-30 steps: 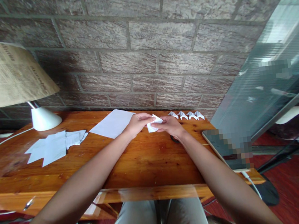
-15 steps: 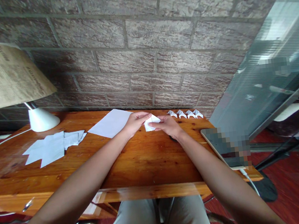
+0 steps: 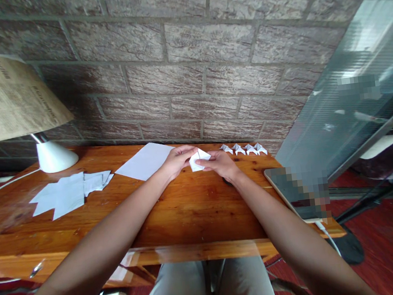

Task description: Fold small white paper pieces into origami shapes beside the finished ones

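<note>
A small folded white paper piece (image 3: 198, 159) is pinched between both of my hands above the far middle of the wooden table (image 3: 190, 214). My left hand (image 3: 178, 160) grips its left side with curled fingers. From the right, my right hand (image 3: 219, 163) holds the other side, fingers closed on it. Just behind my left hand lies a flat white sheet (image 3: 144, 161). A row of several small folded paper shapes (image 3: 243, 149) sits near the wall, right of my hands.
A pile of white paper pieces (image 3: 68, 193) lies on the table's left part. A lamp with a white base (image 3: 55, 156) and paper shade stands at the far left. A tablet (image 3: 296, 193) with a cable rests at the right edge. The brick wall is behind.
The paper piece has been turned and lifted slightly between my fingers; both hands stay at the same spot. The view shifted a little.
</note>
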`<state>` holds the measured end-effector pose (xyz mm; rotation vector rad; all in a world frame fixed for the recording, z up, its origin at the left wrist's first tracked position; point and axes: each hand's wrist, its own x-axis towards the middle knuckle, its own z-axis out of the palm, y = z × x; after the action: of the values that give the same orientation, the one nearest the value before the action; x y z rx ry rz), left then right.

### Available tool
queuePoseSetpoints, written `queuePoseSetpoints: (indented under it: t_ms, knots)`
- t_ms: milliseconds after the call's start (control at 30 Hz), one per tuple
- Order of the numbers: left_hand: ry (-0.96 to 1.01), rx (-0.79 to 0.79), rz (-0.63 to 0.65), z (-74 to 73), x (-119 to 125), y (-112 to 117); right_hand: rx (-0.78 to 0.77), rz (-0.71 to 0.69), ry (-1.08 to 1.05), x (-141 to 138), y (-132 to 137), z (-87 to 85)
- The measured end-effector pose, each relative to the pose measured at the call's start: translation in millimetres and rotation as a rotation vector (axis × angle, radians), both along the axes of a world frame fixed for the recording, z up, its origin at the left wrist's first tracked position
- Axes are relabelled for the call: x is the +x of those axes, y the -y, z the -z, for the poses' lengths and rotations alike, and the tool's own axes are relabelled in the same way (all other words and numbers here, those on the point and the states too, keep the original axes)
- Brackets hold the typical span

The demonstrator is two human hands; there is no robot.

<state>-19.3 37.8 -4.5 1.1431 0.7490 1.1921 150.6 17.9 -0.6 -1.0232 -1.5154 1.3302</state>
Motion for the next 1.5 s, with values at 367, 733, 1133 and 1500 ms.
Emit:
queuePoseSetpoints:
  t_ms: [367, 733, 1133, 1500]
  knots:
    - [-0.086, 0.051, -0.032, 6.2, 0.6, -2.1, 0.100, 0.002, 0.083, -0.2, -4.4, 7.1]
    - [-0.240, 0.081, 0.124, 6.3, -10.7, -5.9, 0.087, 0.036, 0.114, 1.7, -4.1, 5.4]
    - [-0.283, 0.194, 0.006, 2.7, -4.9, -2.8, 0.135, 0.076, 0.138, 15.9, -7.5, -6.0]
    - [-0.338, 0.297, -0.050, 3.8, -3.5, -3.2, 0.122, 0.082, 0.119, 13.0, -7.1, -4.3]
